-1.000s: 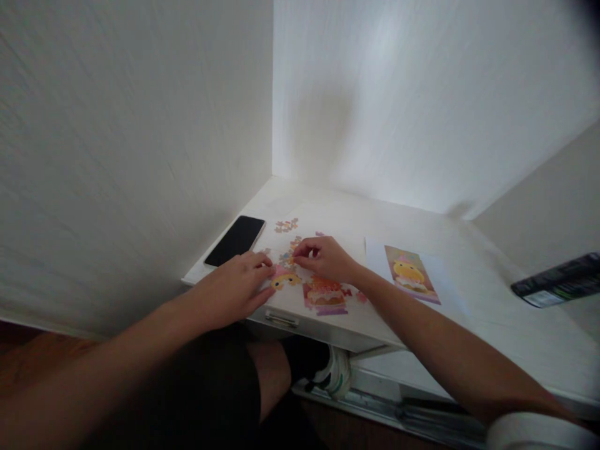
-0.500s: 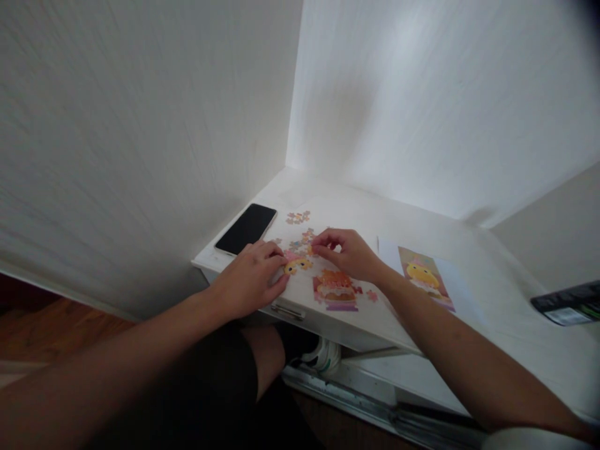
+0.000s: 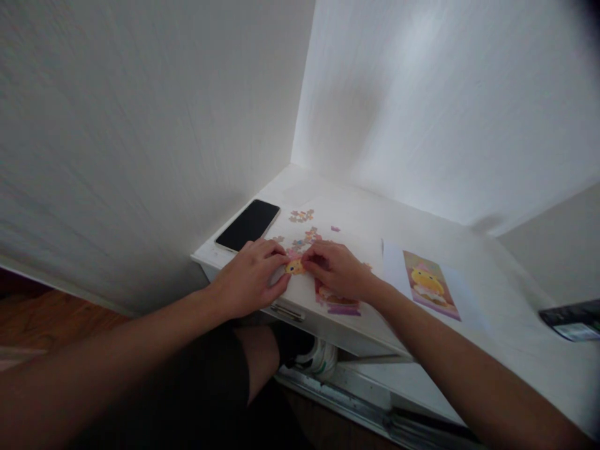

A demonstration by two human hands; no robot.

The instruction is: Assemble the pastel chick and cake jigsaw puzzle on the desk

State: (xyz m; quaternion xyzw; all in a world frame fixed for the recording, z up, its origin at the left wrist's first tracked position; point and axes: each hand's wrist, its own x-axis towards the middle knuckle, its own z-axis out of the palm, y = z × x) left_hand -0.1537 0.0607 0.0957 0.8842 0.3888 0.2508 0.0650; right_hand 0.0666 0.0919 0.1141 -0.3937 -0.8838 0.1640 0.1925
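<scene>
A partly built jigsaw puzzle (image 3: 337, 302) with pink and orange patches lies near the front edge of a white desk (image 3: 356, 219). My left hand (image 3: 250, 278) rests on the desk with fingers curled, fingertips touching a small yellow assembled cluster (image 3: 294, 267). My right hand (image 3: 335, 270) is closed in a pinch right beside that cluster, covering part of the puzzle; what it pinches is hidden. Loose puzzle pieces (image 3: 300, 216) lie scattered behind the hands.
A black phone (image 3: 248, 225) lies at the desk's left edge by the wall. A printed reference picture (image 3: 429, 284) of a yellow figure lies to the right. A dark box (image 3: 569, 311) sits at far right. Walls close the corner; a drawer handle (image 3: 287, 310) shows below.
My right hand has moved down and toward my left hand, now meeting it at the yellow cluster and covering part of the puzzle. The view has shifted slightly.
</scene>
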